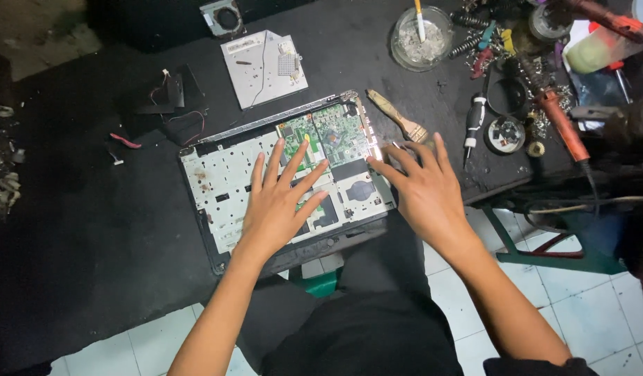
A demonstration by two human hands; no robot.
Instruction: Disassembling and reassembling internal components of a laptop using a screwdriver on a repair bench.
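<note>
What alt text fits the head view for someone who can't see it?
Both hands, left and right, rest spread and open on an opened laptop chassis with its green circuit board exposed, on a black workbench. A brush and screwdriver lie to the right.

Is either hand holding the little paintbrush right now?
No. The paintbrush lies on the black table beyond the right hand, and both that and the left hand are spread open, empty, at the opened laptop.

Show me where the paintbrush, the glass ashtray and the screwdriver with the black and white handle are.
paintbrush (398, 117), head view, on its wooden handle.
glass ashtray (413, 50), head view, on its ash-filled bowl.
screwdriver (474, 120), head view, on its handle.
</note>
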